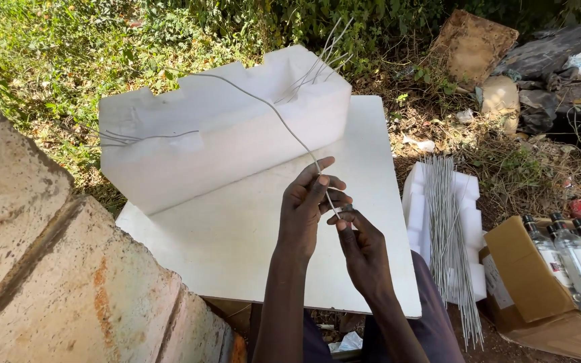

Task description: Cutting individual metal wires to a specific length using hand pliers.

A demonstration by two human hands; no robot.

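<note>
Fingers (317, 185) of both hands pinch one wire (270, 107); four bottles (576, 259) in carton (516, 269).

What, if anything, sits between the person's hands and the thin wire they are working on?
Nothing visible does. The left hand and right hand both already pinch the wire, which runs back freely over the white foam block above the white board.

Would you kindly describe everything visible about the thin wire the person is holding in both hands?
The wire is thin, pale grey and looks like metal. It runs in one long, gently curved line from the top of the white foam block down over the white board to the hands. The left hand pinches it between the fingertips; the right hand grips its lower end just below. Its far end is hard to trace.
</note>
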